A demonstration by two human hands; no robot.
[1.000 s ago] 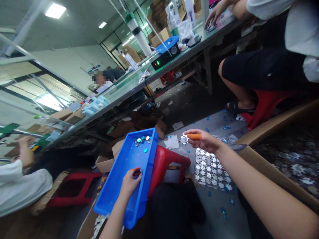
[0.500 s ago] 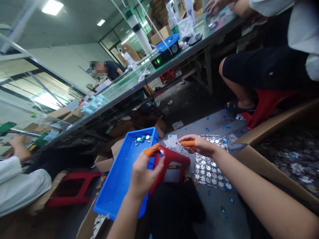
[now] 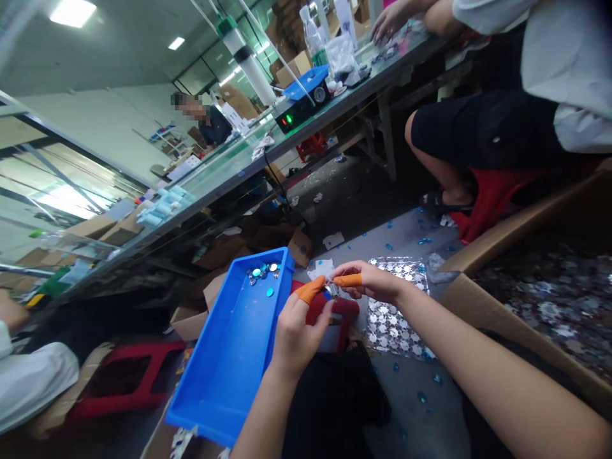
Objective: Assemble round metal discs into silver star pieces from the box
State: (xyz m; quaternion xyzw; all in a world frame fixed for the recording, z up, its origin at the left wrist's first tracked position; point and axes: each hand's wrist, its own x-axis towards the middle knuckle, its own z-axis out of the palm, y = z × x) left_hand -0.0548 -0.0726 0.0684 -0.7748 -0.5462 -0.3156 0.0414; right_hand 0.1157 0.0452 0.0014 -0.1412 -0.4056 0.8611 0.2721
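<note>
Left hand [image 3: 299,331] now against right hand [image 3: 373,284], round shiny disc [image 3: 329,291] between fingers [image 3: 310,290]

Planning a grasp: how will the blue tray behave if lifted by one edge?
Blue tray looks like moulded plastic: probably stiff, light. Its few discs lie loose at the far end, so tilting likely slides them. It seems propped by the red stool; a push may tip it.

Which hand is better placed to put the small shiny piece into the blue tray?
Left, most likely. The left hand is right beside the blue tray, almost over its rim. The right hand is farther from it, beyond the small shiny piece that both hands pinch.
</note>
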